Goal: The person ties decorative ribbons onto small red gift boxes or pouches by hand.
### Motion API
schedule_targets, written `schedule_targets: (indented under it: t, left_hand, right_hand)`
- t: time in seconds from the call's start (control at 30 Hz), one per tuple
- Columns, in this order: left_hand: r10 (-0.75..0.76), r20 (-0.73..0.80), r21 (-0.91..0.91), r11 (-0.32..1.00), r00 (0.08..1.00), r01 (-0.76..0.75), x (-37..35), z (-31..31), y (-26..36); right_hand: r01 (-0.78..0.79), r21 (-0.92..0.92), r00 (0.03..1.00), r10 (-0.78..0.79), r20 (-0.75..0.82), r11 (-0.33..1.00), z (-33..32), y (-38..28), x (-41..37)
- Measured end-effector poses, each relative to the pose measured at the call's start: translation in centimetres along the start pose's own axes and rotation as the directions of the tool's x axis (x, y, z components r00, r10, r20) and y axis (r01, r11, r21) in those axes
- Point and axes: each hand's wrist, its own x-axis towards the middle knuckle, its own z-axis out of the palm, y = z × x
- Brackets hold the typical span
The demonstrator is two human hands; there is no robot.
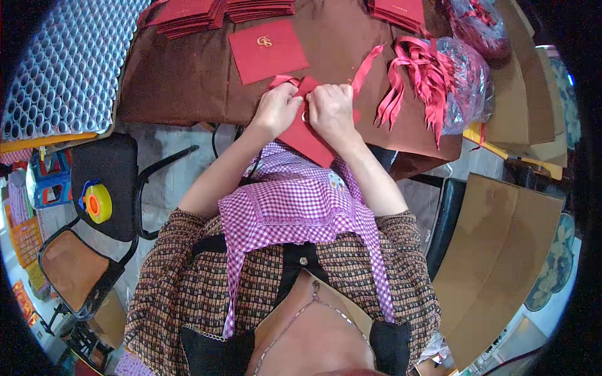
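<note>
At the front edge of the table, both my hands are closed over a red card-like piece (pixel 307 143), whose lower corner hangs over the edge towards my lap. My left hand (pixel 277 111) pinches red ribbon at the piece's upper left. Close beside it, my right hand (pixel 332 111) has its fingers curled down on the piece, and a loose ribbon end (pixel 367 70) runs up and right from there. My fingers hide how ribbon and piece join. Just beyond lies a flat red folder (pixel 268 51) with a gold monogram.
Stacks of red folders (pixel 191 17) line the far side of the brown-covered table (pixel 182 81). A bundle of red ribbons (pixel 426 75) lies right, against clear plastic bags (pixel 467 78). A tray of round cells (pixel 66 69) stands left. Chairs (pixel 103 182) and cardboard (pixel 495 250) flank me.
</note>
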Motion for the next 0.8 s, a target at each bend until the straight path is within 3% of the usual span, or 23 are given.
schedule_targets:
  t: [0.33, 0.4, 0.43, 0.5, 0.53, 0.6, 0.67, 0.8]
  left_hand:
    - [0.002, -0.005, -0.141, 0.99, 1.0, -0.003, -0.2, 0.6, -1.3]
    - [0.019, 0.002, -0.13, 0.991, 1.0, -0.019, -0.2, 0.7, -1.5]
    - [0.029, -0.011, -0.148, 0.988, 1.0, -0.03, -0.3, 0.9, -1.7]
    - [0.038, -0.021, -0.165, 0.985, 0.999, -0.041, -0.5, 0.9, -1.4]
    - [0.098, -0.055, -0.134, 0.985, 0.994, -0.104, -0.7, 0.6, -0.8]
    - [0.158, -0.086, -0.102, 0.981, 0.984, -0.167, -0.7, 0.6, -0.5]
    - [0.386, -0.17, -0.002, 0.92, 0.907, -0.392, -0.6, 1.1, -1.1]
    - [0.292, -0.165, -0.121, 0.942, 0.942, -0.313, -0.8, 0.8, -0.2]
  right_hand:
    - [0.062, -0.06, 0.997, -0.059, 0.049, 0.996, -0.4, -0.5, 0.4]
    - [-0.097, 0.022, 0.982, 0.092, 0.164, 0.995, -0.8, -0.8, 0.6]
    - [-0.098, 0.022, 0.982, 0.093, 0.164, 0.995, -0.8, -0.7, 0.7]
    - [-0.321, 0.149, 0.917, 0.268, 0.296, 0.935, -0.9, -0.2, 0.9]
    - [-0.402, 0.127, 0.865, 0.331, 0.376, 0.907, -0.9, 0.1, 1.2]
    - [-0.43, 0.146, 0.852, 0.347, 0.393, 0.891, -1.1, 0.5, 1.4]
    - [-0.468, 0.209, 0.845, 0.366, 0.39, 0.858, -1.2, 0.4, 1.4]
    - [-0.44, 0.291, 0.878, 0.339, 0.338, 0.849, -2.0, 0.2, 0.8]
